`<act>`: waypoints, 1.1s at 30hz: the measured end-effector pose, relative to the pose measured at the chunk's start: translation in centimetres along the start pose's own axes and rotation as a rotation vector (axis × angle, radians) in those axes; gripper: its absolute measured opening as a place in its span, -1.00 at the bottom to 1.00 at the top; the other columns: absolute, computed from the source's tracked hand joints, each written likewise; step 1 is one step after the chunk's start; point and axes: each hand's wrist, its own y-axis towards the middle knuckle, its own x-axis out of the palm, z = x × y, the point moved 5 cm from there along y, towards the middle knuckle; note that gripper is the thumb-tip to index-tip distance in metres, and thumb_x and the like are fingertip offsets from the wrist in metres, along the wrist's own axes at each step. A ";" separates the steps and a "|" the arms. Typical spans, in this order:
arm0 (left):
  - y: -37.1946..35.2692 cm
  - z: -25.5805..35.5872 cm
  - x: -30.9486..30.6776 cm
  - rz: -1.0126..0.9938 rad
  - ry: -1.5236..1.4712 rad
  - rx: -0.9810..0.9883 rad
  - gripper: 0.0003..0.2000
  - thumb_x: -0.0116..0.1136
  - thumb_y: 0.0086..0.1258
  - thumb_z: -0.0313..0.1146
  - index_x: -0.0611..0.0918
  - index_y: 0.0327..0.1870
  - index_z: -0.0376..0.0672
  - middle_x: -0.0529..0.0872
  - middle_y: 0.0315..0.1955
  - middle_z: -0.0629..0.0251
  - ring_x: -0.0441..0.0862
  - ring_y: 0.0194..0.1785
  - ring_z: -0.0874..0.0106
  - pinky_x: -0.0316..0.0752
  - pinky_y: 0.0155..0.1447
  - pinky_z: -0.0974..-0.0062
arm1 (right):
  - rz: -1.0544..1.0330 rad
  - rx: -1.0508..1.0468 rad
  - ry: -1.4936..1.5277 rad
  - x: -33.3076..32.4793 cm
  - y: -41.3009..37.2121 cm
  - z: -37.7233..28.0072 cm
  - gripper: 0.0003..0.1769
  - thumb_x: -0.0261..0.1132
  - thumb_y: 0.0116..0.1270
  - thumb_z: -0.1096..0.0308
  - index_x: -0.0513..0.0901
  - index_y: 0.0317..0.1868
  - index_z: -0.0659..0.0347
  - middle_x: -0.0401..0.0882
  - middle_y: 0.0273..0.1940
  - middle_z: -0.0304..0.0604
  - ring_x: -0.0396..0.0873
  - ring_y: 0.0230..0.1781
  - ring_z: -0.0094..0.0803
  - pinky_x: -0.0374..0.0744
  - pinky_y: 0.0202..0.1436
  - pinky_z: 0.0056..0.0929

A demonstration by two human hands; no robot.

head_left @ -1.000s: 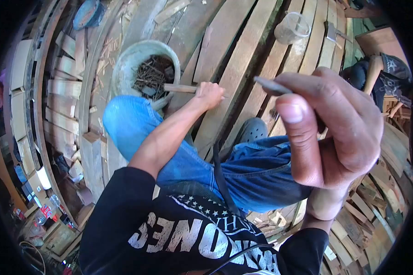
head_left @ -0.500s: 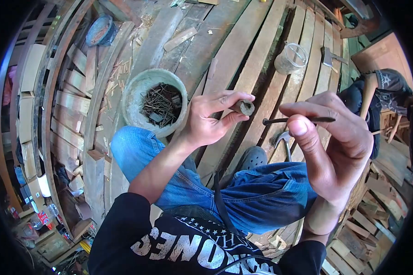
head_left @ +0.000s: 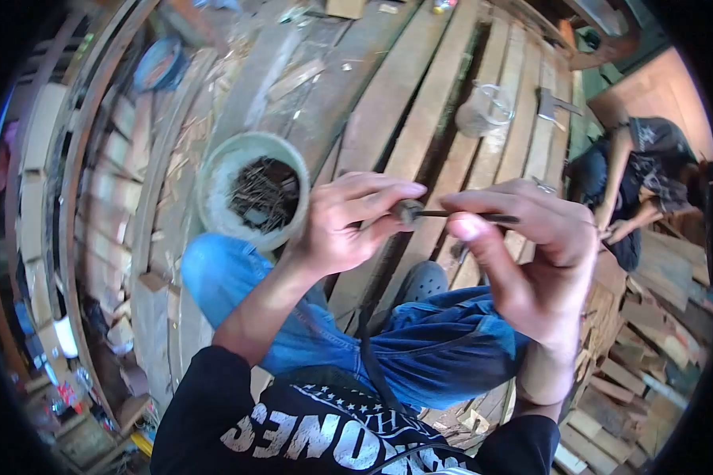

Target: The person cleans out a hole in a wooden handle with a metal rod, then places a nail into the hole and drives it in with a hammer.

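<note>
Above the knees, the left hand (head_left: 348,226) grips a short wooden plug (head_left: 408,210) between thumb and fingers. The right hand (head_left: 535,261) pinches a long dark nail (head_left: 471,215), held level with its tip meeting the plug's end. A bucket of nails (head_left: 249,194) stands just left on the planks (head_left: 388,103).

Plain blue denim jeans (head_left: 444,340). Black T-shirt (head_left: 214,412), white block lettering plus small white stars. Pale grey-green bucket (head_left: 214,178), dark rusty-brown nails (head_left: 261,190) inside. Dark grey-black long nail (head_left: 467,214). Grey-brown end on wooden stick (head_left: 408,210). Weathered tan and brown planks (head_left: 388,95), streaky grain. Grey shoe (head_left: 424,279) dotted with holes. Clear cup (head_left: 483,111). Black co-worker's shirt (head_left: 657,138), pale print.
</note>
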 end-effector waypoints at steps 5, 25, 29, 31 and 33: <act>0.5 0.8 0.7 -0.088 0.117 0.006 -0.67 0.40 0.14 -0.34 0.72 -0.10 -0.31 0.77 -0.16 0.14 0.74 -0.06 0.16 0.59 0.06 0.28 | -0.087 -0.035 -0.117 -0.7 -1.1 0.7 -0.86 0.41 0.06 0.57 0.75 -0.31 0.28 0.65 -0.50 -0.02 0.64 -0.52 -0.12 0.57 -0.47 -0.29; -2.8 -5.7 18.6 -0.650 0.017 -0.262 -0.69 0.34 0.14 -0.48 0.71 -0.06 -0.32 0.76 -0.11 -0.01 0.75 0.01 0.20 0.58 0.07 0.38 | -0.279 0.292 -0.541 -5.8 -10.2 13.5 -0.87 0.34 0.06 0.29 0.75 -0.47 0.15 0.70 -0.46 -0.06 0.73 -0.34 -0.14 0.62 -0.35 -0.23; 1.3 -3.9 22.3 -0.681 -0.007 -0.216 -0.68 0.32 0.16 -0.53 0.69 -0.01 -0.29 0.76 -0.08 0.04 0.73 0.04 0.20 0.60 0.11 0.36 | -0.062 0.237 -0.560 -8.9 -11.9 15.8 -0.83 0.30 0.06 0.33 0.68 -0.56 0.25 0.63 -0.58 0.04 0.69 -0.51 -0.03 0.62 -0.45 -0.13; 2.1 -4.0 23.8 -0.706 -0.015 -0.236 -0.64 0.30 0.17 -0.57 0.68 0.04 -0.27 0.75 -0.06 0.06 0.72 0.06 0.20 0.60 0.12 0.37 | -0.077 0.306 -0.547 -9.2 -12.7 18.0 -0.83 0.30 0.07 0.34 0.66 -0.59 0.24 0.63 -0.58 0.05 0.69 -0.51 -0.04 0.62 -0.43 -0.10; 1.8 -5.4 25.1 -0.707 -0.058 -0.207 -0.64 0.29 0.18 -0.58 0.68 0.05 -0.24 0.74 -0.05 0.05 0.72 0.05 0.18 0.61 0.11 0.36 | -0.054 0.296 -0.514 -9.5 -13.3 19.5 -0.80 0.29 0.12 0.33 0.65 -0.58 0.24 0.62 -0.58 0.06 0.68 -0.51 -0.01 0.61 -0.41 -0.09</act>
